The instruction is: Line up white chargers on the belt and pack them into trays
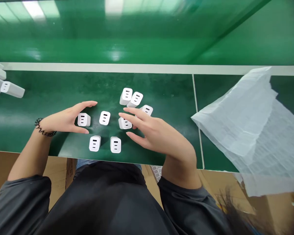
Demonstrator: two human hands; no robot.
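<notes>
Preferably, the touch should be light and even, so that the chargers (104, 118) standing on the table (172, 101) do not tip. The left hand (63, 119) curves around one charger with fingers spread; the right hand (153, 130) has fingers loosely apart over another; whether either touches, I cannot tell.

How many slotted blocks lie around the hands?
8 blocks: one within the curled left hand, one right of it, two in the nearest row, four around the right hand; more could be hidden.
</notes>
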